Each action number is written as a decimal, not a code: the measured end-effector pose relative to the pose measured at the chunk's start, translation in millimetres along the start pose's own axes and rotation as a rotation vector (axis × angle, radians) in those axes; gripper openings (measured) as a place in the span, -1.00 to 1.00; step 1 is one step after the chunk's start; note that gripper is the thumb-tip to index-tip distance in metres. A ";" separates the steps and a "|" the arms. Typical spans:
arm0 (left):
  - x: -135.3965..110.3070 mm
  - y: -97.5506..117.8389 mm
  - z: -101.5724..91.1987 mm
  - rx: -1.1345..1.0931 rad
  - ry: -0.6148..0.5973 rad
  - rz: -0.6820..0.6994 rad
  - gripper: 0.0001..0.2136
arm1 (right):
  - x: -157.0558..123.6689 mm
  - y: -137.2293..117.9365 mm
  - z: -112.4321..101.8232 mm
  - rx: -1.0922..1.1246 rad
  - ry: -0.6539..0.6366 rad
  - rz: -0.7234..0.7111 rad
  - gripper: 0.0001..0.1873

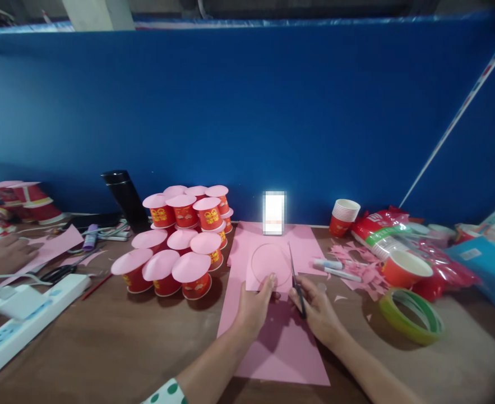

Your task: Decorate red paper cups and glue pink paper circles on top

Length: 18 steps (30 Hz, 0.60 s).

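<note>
My left hand (259, 306) pinches the lower edge of a small pink paper square (268, 264) that has a circle drawn on it. In my right hand (318, 308) is a pair of scissors (298, 292), fingers wrapped about the dark handles. The blades point away from me along the right side of the square, close to the drawn circle; whether they touch the paper I cannot tell. Beneath both hands lie larger pink paper sheets (278, 359) on the brown table.
Red paper cups with pink discs (190, 269) stand stacked at left. A power strip (15, 336) and another person's hand (5, 252) are farther left. At right are paper scraps (367, 266), markers (342, 274), a tape roll (411, 317) and stacked cups (343, 217). A lit screen (274, 213) stands ahead.
</note>
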<state>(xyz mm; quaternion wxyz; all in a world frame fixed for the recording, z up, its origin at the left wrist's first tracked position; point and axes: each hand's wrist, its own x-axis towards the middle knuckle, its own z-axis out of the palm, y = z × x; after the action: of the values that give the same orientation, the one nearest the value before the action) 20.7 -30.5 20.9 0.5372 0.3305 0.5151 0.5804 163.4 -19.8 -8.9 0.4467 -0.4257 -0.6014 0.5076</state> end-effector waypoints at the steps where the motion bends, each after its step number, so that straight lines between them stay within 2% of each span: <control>1: 0.6 -0.9 -0.3 0.005 0.003 -0.002 -0.66 | 0.0 0.8 -0.1 0.000 0.003 0.001 -0.63; 8: 6.1 -9.1 -3.9 0.054 -0.026 -0.003 -0.64 | -0.7 0.3 0.2 0.016 -0.002 0.004 -0.65; 18: 6.6 -10.3 -4.8 0.097 0.049 -0.066 -0.57 | -1.1 0.0 -0.8 -0.007 -0.023 0.003 -0.68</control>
<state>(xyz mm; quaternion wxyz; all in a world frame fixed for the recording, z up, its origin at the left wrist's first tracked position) 17.8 -26.4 8.7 0.5268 0.3244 0.5662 0.5447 164.5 -20.7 -9.0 0.4374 -0.4225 -0.6076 0.5109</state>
